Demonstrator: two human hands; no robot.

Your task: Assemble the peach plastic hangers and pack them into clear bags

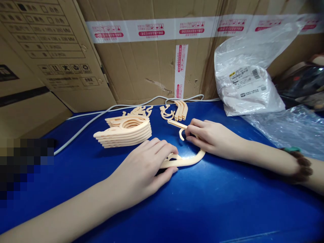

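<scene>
A cream plastic clothes hanger (186, 162) lies low over the blue table between my hands. My left hand (148, 165) is closed on the near end of its curved arm, thumb below and fingers above. At the other end, the fingers of my right hand (207, 135) pinch the hanger; a small hook (181, 134) and a slim straight bar (177, 124) stick out to their left. My right fingers hide how these parts join. Left of my hands sits a neat stack of similar cream hanger pieces (124, 135).
Behind the stack lie loose cream hooks (139, 110); more hooks (166, 113) and several curved arms (180, 110) lie to their right. A white cable (86, 130) crosses the back of the blue table (202, 209). Cardboard boxes (141, 67) and a plastic mailing bag (248, 81) stand behind.
</scene>
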